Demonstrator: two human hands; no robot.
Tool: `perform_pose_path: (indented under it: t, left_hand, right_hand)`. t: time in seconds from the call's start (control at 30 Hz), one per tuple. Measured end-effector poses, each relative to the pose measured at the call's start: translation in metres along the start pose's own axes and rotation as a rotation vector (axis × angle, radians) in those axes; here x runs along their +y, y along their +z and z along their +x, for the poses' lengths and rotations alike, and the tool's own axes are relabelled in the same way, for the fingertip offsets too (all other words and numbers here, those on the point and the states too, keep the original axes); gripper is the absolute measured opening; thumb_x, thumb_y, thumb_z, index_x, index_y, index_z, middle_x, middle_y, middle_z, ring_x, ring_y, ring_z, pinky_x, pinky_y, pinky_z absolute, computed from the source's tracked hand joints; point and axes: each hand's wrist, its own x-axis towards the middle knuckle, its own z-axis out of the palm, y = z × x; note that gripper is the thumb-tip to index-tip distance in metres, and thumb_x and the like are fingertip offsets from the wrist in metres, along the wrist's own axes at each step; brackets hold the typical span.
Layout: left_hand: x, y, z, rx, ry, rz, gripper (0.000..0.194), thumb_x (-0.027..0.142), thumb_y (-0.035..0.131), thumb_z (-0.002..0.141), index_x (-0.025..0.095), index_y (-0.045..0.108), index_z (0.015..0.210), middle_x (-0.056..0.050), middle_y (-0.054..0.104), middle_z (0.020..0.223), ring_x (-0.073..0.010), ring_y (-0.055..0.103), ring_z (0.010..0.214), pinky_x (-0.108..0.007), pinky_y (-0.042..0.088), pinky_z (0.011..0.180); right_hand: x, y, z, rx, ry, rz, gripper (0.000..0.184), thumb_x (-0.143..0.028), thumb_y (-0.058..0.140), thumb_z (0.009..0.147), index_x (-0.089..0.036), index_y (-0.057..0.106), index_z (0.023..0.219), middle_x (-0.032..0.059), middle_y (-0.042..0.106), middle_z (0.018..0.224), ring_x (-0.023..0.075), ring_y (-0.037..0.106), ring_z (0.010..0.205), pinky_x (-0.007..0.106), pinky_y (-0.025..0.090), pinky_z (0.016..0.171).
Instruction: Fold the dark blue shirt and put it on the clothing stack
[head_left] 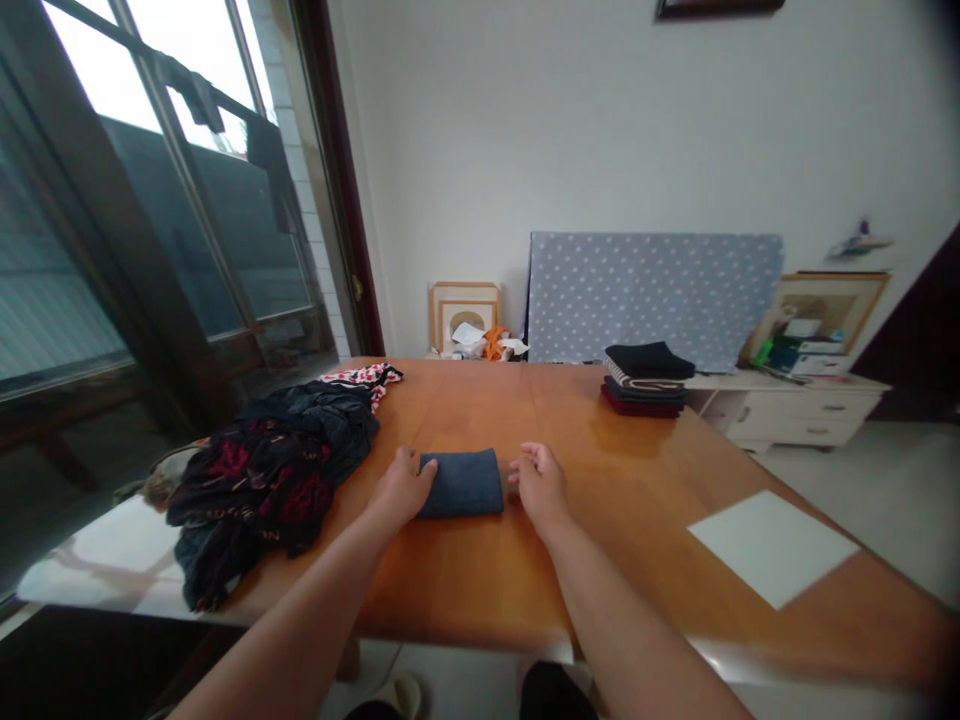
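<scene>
Room: pale wall point(450, 130) behind, tall window point(210, 200) far to the left of the folded blue cloth point(463, 484), with dark hanging items beyond the glass, probably clothes, though the view there is poor.
Table: glossy brown wooden table point(480, 580), with the folded blue cloth flat on it, in front of the person and between the two hands.
Left hand: grasping the left end of the folded blue cloth, thumb on top; the left hand point(405, 487) hides part of that edge.
Right hand: released, fingers loosely curled; the right hand point(538, 485) is just beside the right end of the folded blue cloth, not touching it.
Clothes heap: loose, dark clothes heap point(277, 460) to the left of the folded blue cloth, with pink-red patterned fabric in it and a red, white and black piece at its far end.
Folded stack: neat folded stack point(648, 380) beyond and to the right of the folded blue cloth, black on top, stripes below, dark red at the bottom.
White sheet: flat white sheet point(772, 547) well to the right of the folded blue cloth.
Background: dotted gray-blue fabric point(652, 295) upright beyond the folded stack; white cabinet point(802, 415) farther right.
</scene>
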Motion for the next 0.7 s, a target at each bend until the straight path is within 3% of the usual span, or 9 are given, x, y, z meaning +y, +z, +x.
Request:
perform_pose_path:
  t: [0.13, 0.27, 0.43, 0.6, 0.7]
  left_hand:
    - [0.027, -0.016, -0.017, 0.148, 0.319, 0.140, 0.050, 0.043, 0.039, 0.098, 0.017, 0.046, 0.140, -0.018, 0.054, 0.141, -0.0302, 0.048, 0.134, -0.045, 0.037, 0.109]
    - [0.050, -0.022, -0.029, 0.013, 0.600, 0.230, 0.054, 0.045, 0.036, 0.100, 0.021, 0.042, 0.148, -0.010, 0.042, 0.156, -0.0265, 0.029, 0.148, -0.047, 0.021, 0.121]
    - [0.039, -0.006, -0.021, -0.248, 0.560, 0.312, 0.060, 0.052, 0.027, 0.102, 0.021, 0.041, 0.150, -0.008, 0.040, 0.157, -0.0268, 0.026, 0.150, -0.051, 0.020, 0.121]
    - [0.019, 0.010, -0.006, -0.242, 0.582, 0.296, 0.065, 0.056, 0.020, 0.102, 0.019, 0.041, 0.151, -0.008, 0.042, 0.156, -0.0242, 0.027, 0.149, -0.047, 0.022, 0.122]
    - [0.015, 0.014, -0.001, -0.234, 0.602, 0.297, 0.065, 0.058, 0.023, 0.101, 0.019, 0.043, 0.149, -0.010, 0.044, 0.155, -0.0248, 0.032, 0.147, -0.045, 0.024, 0.122]
  right_hand:
    - [-0.002, -0.004, 0.005, 0.049, -0.006, -0.015, 0.028, -0.035, 0.044, 0.089, -0.021, 0.056, 0.110, 0.0036, 0.071, 0.087, 0.0161, 0.067, 0.064, 0.029, 0.050, 0.064]
    - [-0.005, -0.005, 0.006, 0.065, -0.032, -0.048, 0.026, -0.036, 0.043, 0.090, -0.022, 0.058, 0.106, 0.0034, 0.071, 0.085, 0.0176, 0.067, 0.070, 0.030, 0.050, 0.068]
    - [-0.004, -0.006, 0.008, 0.101, -0.043, -0.022, 0.027, -0.037, 0.042, 0.091, -0.022, 0.060, 0.105, 0.0029, 0.071, 0.084, 0.0176, 0.066, 0.071, 0.029, 0.050, 0.068]
    - [-0.010, -0.010, 0.010, 0.118, -0.108, -0.100, 0.029, -0.035, 0.042, 0.092, -0.024, 0.065, 0.107, 0.0033, 0.073, 0.098, 0.0195, 0.067, 0.092, 0.032, 0.050, 0.083]
    - [-0.023, -0.012, 0.004, -0.018, -0.205, -0.237, 0.036, -0.034, 0.039, 0.096, -0.026, 0.065, 0.119, 0.0031, 0.070, 0.120, 0.0186, 0.062, 0.113, 0.033, 0.045, 0.098]
